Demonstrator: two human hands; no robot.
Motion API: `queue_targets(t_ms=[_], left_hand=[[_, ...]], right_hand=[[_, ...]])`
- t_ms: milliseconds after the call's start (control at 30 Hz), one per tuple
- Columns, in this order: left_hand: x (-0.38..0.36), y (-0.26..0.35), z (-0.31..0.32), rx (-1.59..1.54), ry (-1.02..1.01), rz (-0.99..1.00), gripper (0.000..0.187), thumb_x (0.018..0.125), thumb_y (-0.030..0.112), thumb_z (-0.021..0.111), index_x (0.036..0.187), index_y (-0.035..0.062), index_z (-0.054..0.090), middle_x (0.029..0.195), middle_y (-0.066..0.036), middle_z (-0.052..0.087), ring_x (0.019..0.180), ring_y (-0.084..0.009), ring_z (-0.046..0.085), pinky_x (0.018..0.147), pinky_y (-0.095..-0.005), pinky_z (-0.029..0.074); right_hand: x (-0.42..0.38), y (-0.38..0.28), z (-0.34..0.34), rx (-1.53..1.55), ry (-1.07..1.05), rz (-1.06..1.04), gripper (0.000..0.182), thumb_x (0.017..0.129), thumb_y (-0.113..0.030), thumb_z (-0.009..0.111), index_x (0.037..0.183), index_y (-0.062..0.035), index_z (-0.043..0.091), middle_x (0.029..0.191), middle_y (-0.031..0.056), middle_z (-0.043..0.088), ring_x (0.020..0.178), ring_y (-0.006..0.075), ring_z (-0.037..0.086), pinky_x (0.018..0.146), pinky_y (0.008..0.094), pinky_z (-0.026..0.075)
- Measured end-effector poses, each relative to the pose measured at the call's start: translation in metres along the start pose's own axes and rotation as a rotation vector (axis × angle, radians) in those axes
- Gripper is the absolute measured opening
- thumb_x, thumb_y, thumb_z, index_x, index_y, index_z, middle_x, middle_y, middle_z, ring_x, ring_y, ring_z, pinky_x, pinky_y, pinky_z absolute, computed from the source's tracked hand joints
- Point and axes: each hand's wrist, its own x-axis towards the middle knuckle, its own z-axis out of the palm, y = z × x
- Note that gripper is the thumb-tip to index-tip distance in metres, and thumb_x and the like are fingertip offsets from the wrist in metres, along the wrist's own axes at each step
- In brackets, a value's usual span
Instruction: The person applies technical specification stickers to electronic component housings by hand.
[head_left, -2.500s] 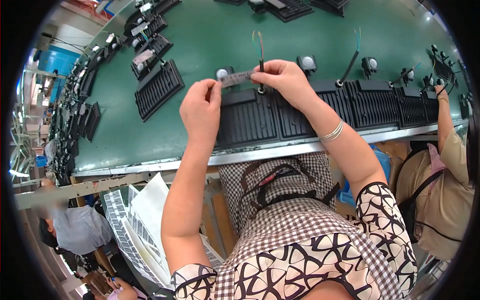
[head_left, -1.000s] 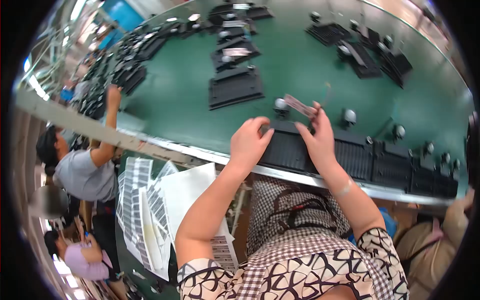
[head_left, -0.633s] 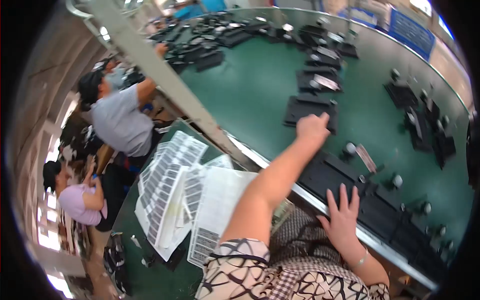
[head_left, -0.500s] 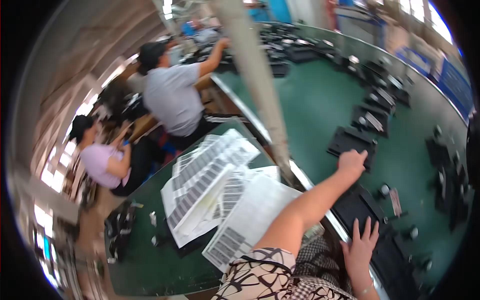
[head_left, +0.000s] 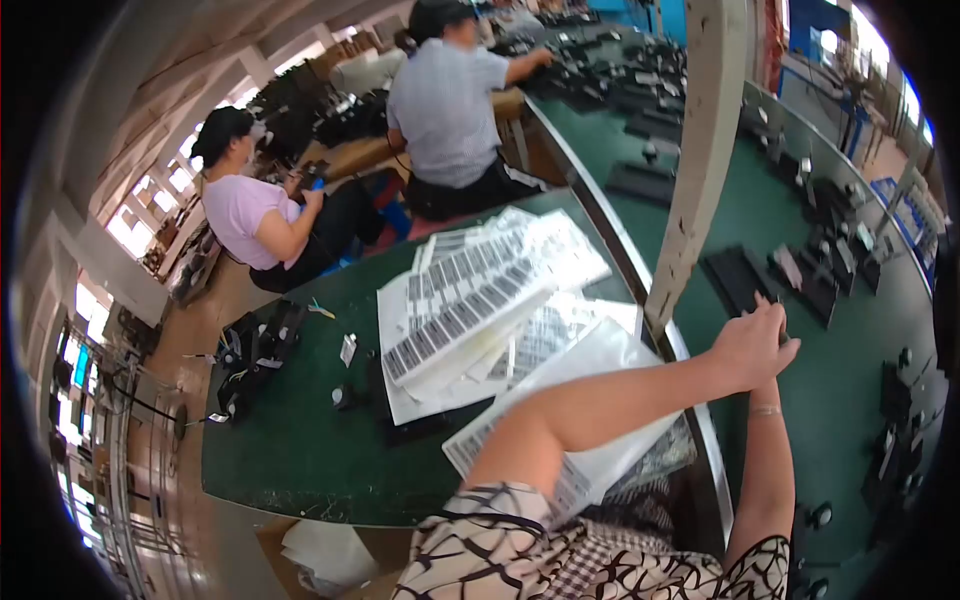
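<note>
My left hand (head_left: 748, 348) reaches across over the green work surface, its fingers curled. A small dark bit shows beside its thumb, too little to name. My right hand (head_left: 766, 384), with a bracelet at the wrist, comes up from below and is mostly hidden behind the left one; its fingers cannot be made out. Just beyond the fingertips lies a flat black plastic part (head_left: 738, 280). To its right is a similar black part (head_left: 808, 285) with a pale strip on it.
Sheets of printed labels (head_left: 470, 300) lie on the side table (head_left: 300, 450), near black parts with wires (head_left: 250, 360). A pale post (head_left: 700, 150) rises at the surface's metal edge. More black parts (head_left: 885, 450) line the right. Two people sit at the left, one handling a dark piece.
My view has swung, shifting the scene. My right hand has left the black part near the edge and moved up to my left hand, which has come off the part it was touching.
</note>
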Motion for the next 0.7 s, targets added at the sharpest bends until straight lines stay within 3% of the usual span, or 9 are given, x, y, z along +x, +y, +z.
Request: queue_targets(t_ms=[67, 133, 200, 267, 300, 367, 467, 533, 700], left_hand=[[-0.049, -0.007, -0.028, -0.069, -0.19, 0.041, 0.026, 0.084, 0.021, 0.058, 0.1, 0.0008, 0.061, 0.1, -0.02, 0.063, 0.095, -0.0396, 0.061, 0.086, -0.0458, 0.048], [-0.097, -0.02, -0.069, -0.065, -0.337, 0.174, 0.022, 0.087, 0.014, 0.055, 0.103, 0.0028, 0.064, 0.103, -0.018, 0.064, 0.099, -0.0355, 0.06, 0.087, -0.0421, 0.047], [-0.142, -0.032, -0.108, -0.169, -0.266, 0.026, 0.017, 0.091, 0.002, 0.054, 0.105, 0.0007, 0.063, 0.099, -0.013, 0.064, 0.097, -0.0253, 0.061, 0.088, -0.0342, 0.047], [-0.174, -0.051, -0.138, -0.111, -0.138, -0.17, 0.017, 0.093, 0.004, 0.053, 0.107, 0.0005, 0.063, 0.101, -0.01, 0.065, 0.092, -0.0216, 0.061, 0.084, -0.0317, 0.048], [-0.188, -0.065, -0.146, -0.127, -0.045, -0.302, 0.016, 0.095, 0.005, 0.053, 0.106, 0.0008, 0.063, 0.102, -0.01, 0.065, 0.09, -0.0206, 0.062, 0.081, -0.0309, 0.048], [-0.208, -0.087, -0.155, 0.167, -0.022, -0.3, 0.016, 0.095, 0.007, 0.054, 0.107, 0.0012, 0.063, 0.097, -0.011, 0.066, 0.082, -0.0197, 0.063, 0.075, -0.0305, 0.049], [-0.224, -0.099, -0.156, 0.522, 0.088, -0.247, 0.014, 0.095, 0.01, 0.056, 0.105, 0.0015, 0.062, 0.086, -0.011, 0.066, 0.076, -0.0206, 0.062, 0.07, -0.0317, 0.049], [-0.236, -0.101, -0.164, 0.498, 0.15, -0.304, 0.014, 0.094, 0.01, 0.058, 0.103, 0.0014, 0.061, 0.083, -0.012, 0.065, 0.073, -0.0229, 0.062, 0.069, -0.0331, 0.049], [-0.26, -0.106, -0.176, 0.579, 0.128, -0.273, 0.011, 0.09, 0.01, 0.061, 0.096, 0.0009, 0.061, 0.081, -0.015, 0.066, 0.072, -0.0294, 0.063, 0.066, -0.0373, 0.048]], right_hand=[[-0.017, -0.022, 0.021, -1.353, 0.042, -0.356, 0.034, 0.095, -0.019, 0.057, 0.127, -0.0092, 0.06, 0.128, 0.0151, 0.06, 0.118, 0.0299, 0.057, 0.102, 0.0371, 0.044], [-0.058, -0.064, 0.087, -1.193, 0.081, -0.086, 0.03, 0.091, -0.012, 0.06, 0.12, -0.0064, 0.065, 0.127, 0.014, 0.061, 0.118, 0.0295, 0.058, 0.101, 0.0348, 0.044], [-0.1, -0.099, 0.149, -1.076, 0.062, -0.093, 0.02, 0.088, -0.003, 0.06, 0.107, -0.0018, 0.068, 0.118, 0.0144, 0.065, 0.109, 0.0297, 0.061, 0.094, 0.0364, 0.048], [-0.13, -0.108, 0.183, -1.184, -0.123, -0.232, 0.024, 0.082, 0.005, 0.059, 0.102, -0.0034, 0.069, 0.111, 0.0142, 0.065, 0.102, 0.0309, 0.062, 0.086, 0.0391, 0.051], [-0.139, -0.11, 0.199, -1.16, -0.267, -0.155, 0.024, 0.083, 0.0, 0.061, 0.105, -0.006, 0.069, 0.112, 0.0135, 0.064, 0.107, 0.0319, 0.06, 0.094, 0.0441, 0.048], [-0.157, -0.104, 0.233, -1.294, -0.483, -0.099, 0.041, 0.085, -0.027, 0.068, 0.123, -0.0118, 0.062, 0.131, 0.0167, 0.054, 0.129, 0.0358, 0.045, 0.116, 0.0556, 0.024], [-0.168, -0.081, 0.267, -1.316, -0.664, -0.129, 0.063, 0.083, -0.045, 0.069, 0.133, -0.0085, 0.055, 0.14, 0.0217, 0.046, 0.136, 0.0385, 0.037, 0.116, 0.0561, 0.021], [-0.172, -0.076, 0.28, -1.245, -0.759, -0.188, 0.077, 0.078, -0.054, 0.069, 0.136, -0.0062, 0.052, 0.142, 0.023, 0.044, 0.137, 0.0395, 0.035, 0.117, 0.0564, 0.02], [-0.171, -0.066, 0.257, -1.323, -0.845, -0.174, 0.077, 0.08, -0.058, 0.063, 0.137, -0.0075, 0.05, 0.145, 0.023, 0.04, 0.139, 0.0416, 0.032, 0.117, 0.057, 0.02]])
